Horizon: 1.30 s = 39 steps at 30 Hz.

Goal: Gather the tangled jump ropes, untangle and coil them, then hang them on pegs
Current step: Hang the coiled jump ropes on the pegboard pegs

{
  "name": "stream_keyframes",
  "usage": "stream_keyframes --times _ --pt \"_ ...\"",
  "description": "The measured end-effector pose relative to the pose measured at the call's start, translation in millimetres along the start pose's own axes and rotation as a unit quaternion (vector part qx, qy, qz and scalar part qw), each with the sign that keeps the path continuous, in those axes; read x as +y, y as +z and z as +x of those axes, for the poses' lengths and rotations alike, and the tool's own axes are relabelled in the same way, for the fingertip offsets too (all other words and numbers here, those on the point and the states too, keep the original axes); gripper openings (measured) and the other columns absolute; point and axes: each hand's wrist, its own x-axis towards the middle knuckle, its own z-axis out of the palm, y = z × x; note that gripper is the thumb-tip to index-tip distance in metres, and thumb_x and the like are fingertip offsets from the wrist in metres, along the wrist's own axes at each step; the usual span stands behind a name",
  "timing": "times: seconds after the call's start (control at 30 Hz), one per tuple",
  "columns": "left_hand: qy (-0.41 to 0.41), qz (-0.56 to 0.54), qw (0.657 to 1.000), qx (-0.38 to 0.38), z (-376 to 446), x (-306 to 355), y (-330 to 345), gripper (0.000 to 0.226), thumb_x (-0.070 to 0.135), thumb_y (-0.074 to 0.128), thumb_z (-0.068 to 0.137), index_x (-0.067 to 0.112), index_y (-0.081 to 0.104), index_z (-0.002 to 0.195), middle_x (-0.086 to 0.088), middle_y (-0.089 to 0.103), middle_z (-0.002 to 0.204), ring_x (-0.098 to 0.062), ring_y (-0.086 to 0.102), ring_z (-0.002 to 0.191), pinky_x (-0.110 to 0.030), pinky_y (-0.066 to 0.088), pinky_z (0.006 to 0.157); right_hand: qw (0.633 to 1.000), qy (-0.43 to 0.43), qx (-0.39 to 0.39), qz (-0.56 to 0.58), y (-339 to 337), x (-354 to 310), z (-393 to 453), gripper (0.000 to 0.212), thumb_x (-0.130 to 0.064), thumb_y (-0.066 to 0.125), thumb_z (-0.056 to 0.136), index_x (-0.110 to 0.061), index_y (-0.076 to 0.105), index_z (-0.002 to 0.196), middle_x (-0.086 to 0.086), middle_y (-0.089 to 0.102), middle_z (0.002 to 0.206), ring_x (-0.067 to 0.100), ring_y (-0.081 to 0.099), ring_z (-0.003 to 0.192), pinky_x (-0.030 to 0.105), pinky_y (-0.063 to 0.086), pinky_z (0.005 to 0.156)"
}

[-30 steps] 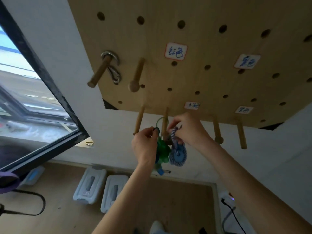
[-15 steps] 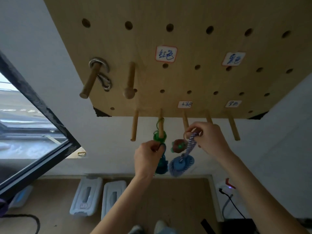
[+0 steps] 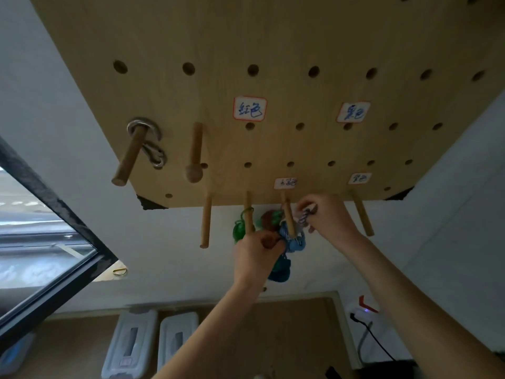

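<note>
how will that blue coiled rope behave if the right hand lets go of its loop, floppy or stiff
Probably floppy: the blue coiled rope sags in a soft bundle below the peg, and the striped loop bends where the right hand pinches it. It looks light, since a fingertip pinch carries it. The peg is smooth and tilts downward, so the loop might slide off.

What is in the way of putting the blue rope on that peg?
Nothing visible blocks it. The blue rope sits right at the peg, its loop pinched by the right hand. A reddish-brown bundle hangs just beside it.
</note>
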Motion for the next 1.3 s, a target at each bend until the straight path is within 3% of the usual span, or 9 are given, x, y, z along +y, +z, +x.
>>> stream_keyframes --times 0.17,0.37,0.43,0.73,0.9,1.0,1.07,1.17,1.3 --pt "0.040 -0.023 0.998 -0.044 0 8 0 0.013 0.017 0.069 0.077 0.023 0.074 0.087 0.013 0.062 0.064 0.009 0.055 0.054 -0.009 0.043 0.050 0.997 0.049 -0.054 -0.041 -8 5 -29 0.032 0.006 0.068 0.074 -0.021 0.060 0.060 -0.004 0.061 0.058 0.001 0.059 0.045 0.012 0.046 0.046" --pt "0.065 0.017 0.994 -0.082 -10 0 2 0.007 0.014 0.068 0.075 0.013 0.074 0.080 0.005 0.067 0.070 -0.012 0.062 0.064 -0.025 0.050 0.062 0.981 0.100 -0.156 -0.054 -24 14 -40 0.010 0.004 0.072 0.073 -0.005 0.071 0.076 0.007 0.070 0.083 0.006 0.066 0.070 0.013 0.052 0.059" --pt "0.078 0.027 0.992 -0.098 -12 5 8 0.007 0.015 0.068 0.075 0.012 0.073 0.080 0.004 0.067 0.069 -0.004 0.058 0.058 -0.018 0.048 0.057 0.979 0.114 -0.154 -0.066 -31 20 -41 0.011 0.003 0.072 0.072 -0.002 0.072 0.082 0.009 0.070 0.094 0.010 0.065 0.086 0.018 0.053 0.067" --pt "0.078 0.053 0.986 -0.138 -1 27 28 0.014 0.019 0.069 0.076 0.014 0.074 0.088 0.007 0.066 0.076 0.002 0.055 0.061 -0.008 0.042 0.058 0.982 0.155 -0.083 -0.075 -38 36 -16 0.015 -0.010 0.076 0.072 -0.002 0.064 0.068 0.007 0.060 0.061 0.014 0.061 0.060 0.022 0.049 0.053" --pt "-0.028 -0.010 0.992 -0.122 2 42 52 0.008 0.020 0.070 0.076 0.017 0.073 0.083 0.008 0.065 0.069 -0.012 0.063 0.066 -0.027 0.055 0.066 0.961 0.211 -0.178 0.004 -51 29 -1 0.028 -0.011 0.073 0.077 -0.008 0.052 0.059 0.011 0.062 0.064 0.018 0.064 0.062 0.012 0.037 0.033" --pt "-0.103 -0.073 0.989 -0.078 5 50 64 0.012 0.019 0.066 0.079 0.017 0.069 0.067 -0.002 0.068 0.066 -0.017 0.064 0.062 -0.036 0.058 0.067 0.949 0.221 -0.222 0.046 -65 27 9 0.015 -0.008 0.074 0.077 0.003 0.063 0.076 0.010 0.069 0.064 0.014 0.067 0.062 0.011 0.038 0.035" --pt "-0.079 -0.021 0.994 -0.066 3 48 68 0.013 0.020 0.062 0.082 0.015 0.069 0.073 -0.006 0.070 0.074 -0.021 0.065 0.069 -0.034 0.056 0.066 0.945 0.224 -0.205 0.118 -65 34 17 0.022 -0.004 0.073 0.077 0.010 0.065 0.091 0.013 0.070 0.074 0.015 0.069 0.070 0.015 0.054 0.057" --pt "-0.079 -0.023 0.992 -0.100 2 42 67 0.015 0.017 0.061 0.081 0.017 0.066 0.067 -0.003 0.067 0.069 -0.020 0.064 0.067 -0.034 0.056 0.067 0.949 0.211 -0.138 0.187 -55 37 26 0.032 0.000 0.071 0.078 0.011 0.060 0.105 0.017 0.065 0.092 0.028 0.065 0.092 0.036 0.053 0.088" --pt "-0.119 -0.097 0.978 -0.143 6 47 66 0.015 0.010 0.065 0.078 0.017 0.067 0.065 0.003 0.063 0.054 -0.009 0.060 0.051 -0.022 0.054 0.055 0.976 0.155 -0.030 0.152 -56 55 4 0.022 -0.010 0.069 0.082 -0.005 0.059 0.101 0.008 0.064 0.090 0.024 0.067 0.078 0.034 0.056 0.069"
